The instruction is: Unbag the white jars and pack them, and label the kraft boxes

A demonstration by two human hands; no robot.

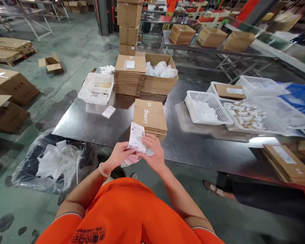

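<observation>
My left hand (119,156) pinches the lower left edge of a printed paper label sheet (136,135) in front of my body. On the sheet's right side, my right hand (154,152) grips it with thumb below and fingers over the face. A pinkish part of paper hangs beneath my hands. Just behind the sheet lies a stack of flat brown cardboard boxes (150,115) with white lettering, close to my right fingers. To the left on the metal table (91,123) is a small white card stack (108,112).
A taller flat-box stack (129,76) and an open carton of clear plastic bags (159,78) stand at the back. White baskets (98,88) sit left; another white basket (207,108) and small-item trays stand right. A lined waste bin (57,166) is below left. Another person's leg shows right.
</observation>
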